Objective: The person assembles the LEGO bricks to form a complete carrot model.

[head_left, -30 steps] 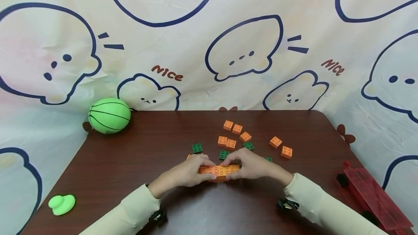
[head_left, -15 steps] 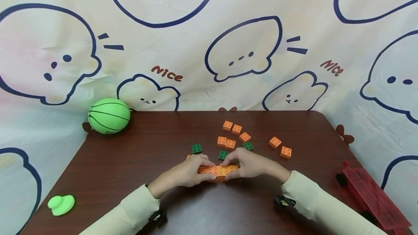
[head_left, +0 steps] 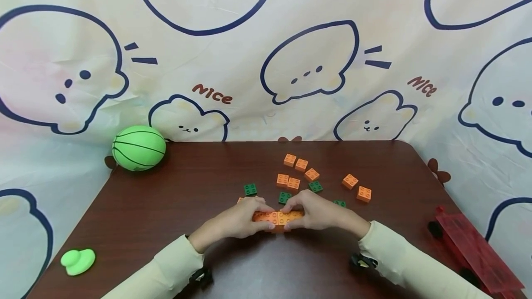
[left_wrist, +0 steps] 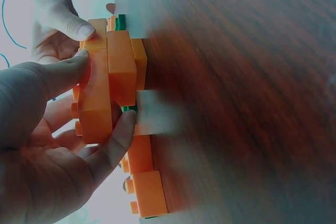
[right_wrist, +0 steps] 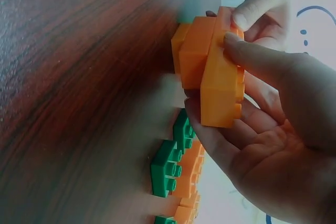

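In the head view my left hand (head_left: 243, 218) and right hand (head_left: 320, 210) meet at an orange building-block stack (head_left: 277, 218) near the table's middle. Two long orange blocks lie end to end on top, studs upward. The left wrist view shows a narrower orange block (left_wrist: 122, 69) under them and another orange block (left_wrist: 140, 65) lowest. My left thumb and fingers pinch the left top block (left_wrist: 97, 95); those of my right hand pinch the right top block (right_wrist: 220, 80). Behind the hands sit a green block (head_left: 285, 197) and loose orange blocks (head_left: 293, 184).
More orange blocks (head_left: 350, 181) and green blocks (head_left: 250, 189) lie scattered across the brown table (head_left: 187, 174). A green ball (head_left: 139, 148) stands at the back left corner, a light green toy (head_left: 78, 262) at the left edge. A red toy vehicle (head_left: 478, 250) occupies the right edge.
My right hand and forearm shift slightly, and a green block beside the right wrist shows more. Both hands keep their grip on the blocks, which barely move.
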### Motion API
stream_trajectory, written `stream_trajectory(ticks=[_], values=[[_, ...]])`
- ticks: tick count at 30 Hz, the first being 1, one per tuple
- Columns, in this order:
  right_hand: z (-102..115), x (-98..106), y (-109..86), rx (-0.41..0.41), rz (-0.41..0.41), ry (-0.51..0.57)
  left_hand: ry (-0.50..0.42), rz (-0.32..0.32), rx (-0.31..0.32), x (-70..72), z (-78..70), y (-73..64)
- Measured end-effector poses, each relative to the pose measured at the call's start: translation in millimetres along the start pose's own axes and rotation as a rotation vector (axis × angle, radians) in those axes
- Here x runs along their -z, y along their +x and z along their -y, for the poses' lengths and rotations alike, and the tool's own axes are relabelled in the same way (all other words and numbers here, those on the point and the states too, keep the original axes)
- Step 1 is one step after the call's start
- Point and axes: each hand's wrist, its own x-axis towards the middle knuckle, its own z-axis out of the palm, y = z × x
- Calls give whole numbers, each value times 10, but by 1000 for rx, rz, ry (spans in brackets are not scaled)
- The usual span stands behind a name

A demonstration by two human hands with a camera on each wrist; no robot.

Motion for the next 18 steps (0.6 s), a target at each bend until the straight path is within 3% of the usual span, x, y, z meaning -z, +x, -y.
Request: stream_trajectory(ticks=[18], values=[[21,32,7,-8,-7,-13,4,4,9,12,-7,6]])
